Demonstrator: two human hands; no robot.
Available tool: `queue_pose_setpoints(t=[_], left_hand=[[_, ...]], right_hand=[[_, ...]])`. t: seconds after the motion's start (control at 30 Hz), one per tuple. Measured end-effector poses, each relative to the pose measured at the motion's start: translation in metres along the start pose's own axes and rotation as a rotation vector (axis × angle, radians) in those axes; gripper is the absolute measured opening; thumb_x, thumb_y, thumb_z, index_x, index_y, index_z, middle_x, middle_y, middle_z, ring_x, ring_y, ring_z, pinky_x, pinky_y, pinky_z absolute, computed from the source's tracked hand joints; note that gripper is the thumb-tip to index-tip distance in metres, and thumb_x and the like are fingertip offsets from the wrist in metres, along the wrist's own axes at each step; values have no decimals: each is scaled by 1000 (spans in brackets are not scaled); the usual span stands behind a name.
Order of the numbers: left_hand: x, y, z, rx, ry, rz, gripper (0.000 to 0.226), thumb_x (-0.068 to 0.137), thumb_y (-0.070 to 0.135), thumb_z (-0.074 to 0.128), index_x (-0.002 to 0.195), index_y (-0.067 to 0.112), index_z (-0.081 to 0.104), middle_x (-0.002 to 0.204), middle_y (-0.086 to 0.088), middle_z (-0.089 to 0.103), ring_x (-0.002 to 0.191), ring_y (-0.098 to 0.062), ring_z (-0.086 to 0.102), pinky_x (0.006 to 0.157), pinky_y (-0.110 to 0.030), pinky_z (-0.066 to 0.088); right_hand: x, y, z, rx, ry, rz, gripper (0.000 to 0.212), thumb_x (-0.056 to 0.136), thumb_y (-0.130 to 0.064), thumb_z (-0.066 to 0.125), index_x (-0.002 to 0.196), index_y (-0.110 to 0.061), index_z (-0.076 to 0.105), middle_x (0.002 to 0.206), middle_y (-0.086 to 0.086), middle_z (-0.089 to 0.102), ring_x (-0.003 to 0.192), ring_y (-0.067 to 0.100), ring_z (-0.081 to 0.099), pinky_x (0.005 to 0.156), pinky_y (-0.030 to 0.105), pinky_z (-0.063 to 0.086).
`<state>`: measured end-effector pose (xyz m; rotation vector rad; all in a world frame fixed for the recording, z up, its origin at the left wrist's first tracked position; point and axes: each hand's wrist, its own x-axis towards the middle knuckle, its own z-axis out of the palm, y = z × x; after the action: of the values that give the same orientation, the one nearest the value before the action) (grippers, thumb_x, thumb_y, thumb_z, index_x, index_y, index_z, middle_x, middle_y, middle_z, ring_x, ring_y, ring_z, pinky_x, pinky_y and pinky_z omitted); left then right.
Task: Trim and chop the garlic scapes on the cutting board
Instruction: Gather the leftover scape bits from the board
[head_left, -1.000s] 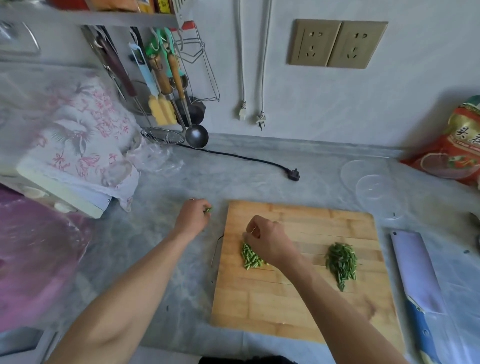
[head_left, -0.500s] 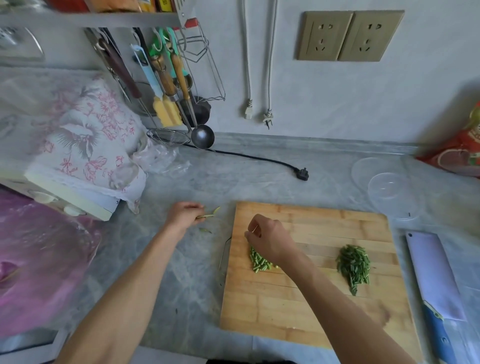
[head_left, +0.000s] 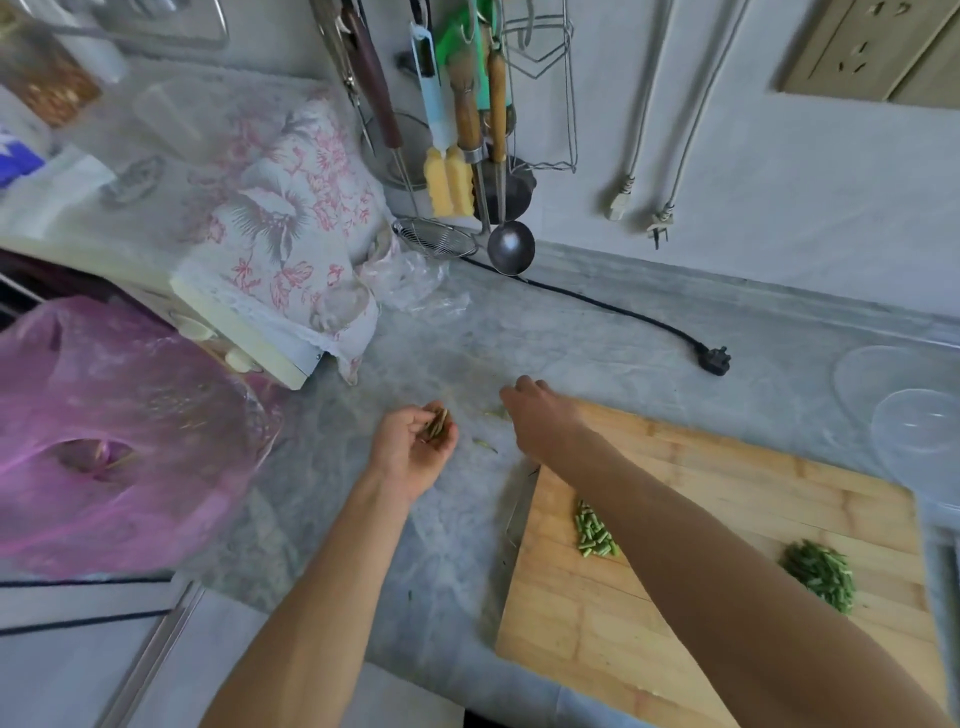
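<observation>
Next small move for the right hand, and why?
Probably pinch up the trimmings lying on the counter beside the cutting board: the right hand reaches toward them, while the left hand already cups scraps.

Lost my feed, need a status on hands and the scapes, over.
Left hand holds trimmings. Right hand reaching over counter scraps. Two chopped piles on cutting board.
</observation>
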<state>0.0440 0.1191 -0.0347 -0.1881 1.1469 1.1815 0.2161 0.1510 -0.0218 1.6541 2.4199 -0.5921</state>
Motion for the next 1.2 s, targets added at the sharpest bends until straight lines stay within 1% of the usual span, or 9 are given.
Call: queue_pose_setpoints(t=[0.1, 0.2, 0.37, 0.63, 0.8, 0.9, 1.0, 1.13, 1.2], left_hand=[[2, 1, 2, 50, -28, 14, 19, 95, 3, 45, 91, -3, 62, 76, -12, 61, 73, -20, 61, 60, -25, 59], [6, 1, -1, 103, 5, 42, 16, 97, 3, 52, 89, -3, 64, 81, -13, 63, 72, -19, 65, 62, -24, 60], [14, 0, -16, 130, 87, 63, 10, 96, -1, 56, 91, -2, 64, 87, -12, 63, 81, -19, 63, 61, -23, 60], [15, -4, -20, 153, 74, 63, 7, 93, 0, 60, 91, -3, 65, 86, -12, 65, 79, -19, 66, 60, -22, 59], [18, -8, -29, 164, 30, 79, 11, 95, 5, 58, 91, 1, 67, 83, -10, 74, 73, -18, 74, 63, -24, 59], [19, -9, -27, 183, 53, 88, 9, 94, 5, 60, 90, 2, 68, 83, -10, 74, 75, -19, 74, 64, -25, 60], [17, -9, -25, 181, 64, 91, 8, 93, 4, 62, 90, 0, 68, 85, -12, 74, 76, -20, 75, 65, -25, 60], [17, -9, -25, 173, 74, 99, 7, 92, 4, 63, 91, -1, 68, 85, -13, 74, 76, -21, 75, 66, -26, 60], [17, -9, -24, 166, 81, 97, 7, 92, 3, 62, 91, -1, 67, 85, -13, 73, 74, -21, 75, 65, -26, 60]], right_hand=[[13, 3, 3, -42, -42, -15, 34, 92, 1, 43, 124, -8, 48, 126, 12, 43, 120, 30, 46, 85, 38, 46], [19, 4, 1, -24, -84, -15, 32, 93, 0, 41, 122, -8, 51, 122, 13, 49, 114, 31, 54, 80, 37, 44], [19, 1, 6, 95, -37, 36, 23, 95, -4, 43, 116, -6, 50, 117, 13, 49, 103, 34, 55, 69, 36, 40], [22, -11, 4, 56, -72, 51, 29, 88, 5, 46, 115, -3, 52, 114, 15, 53, 102, 34, 60, 68, 36, 43], [27, -18, 6, 267, 0, 143, 8, 85, -3, 47, 90, -8, 45, 94, 12, 48, 83, 34, 54, 56, 29, 32], [28, -26, 6, 215, -34, 153, 18, 89, -2, 45, 106, -4, 51, 108, 16, 51, 97, 35, 57, 68, 34, 40], [32, -34, 8, 133, -48, 142, 27, 93, -1, 48, 120, -3, 50, 120, 17, 52, 110, 33, 57, 81, 36, 47], [34, -40, 9, 59, -59, 97, 31, 94, -7, 56, 124, -4, 53, 123, 15, 56, 114, 31, 58, 85, 35, 49], [34, -38, 7, 71, -87, 96, 29, 93, -9, 57, 122, -5, 55, 120, 15, 58, 112, 32, 59, 80, 34, 49]])
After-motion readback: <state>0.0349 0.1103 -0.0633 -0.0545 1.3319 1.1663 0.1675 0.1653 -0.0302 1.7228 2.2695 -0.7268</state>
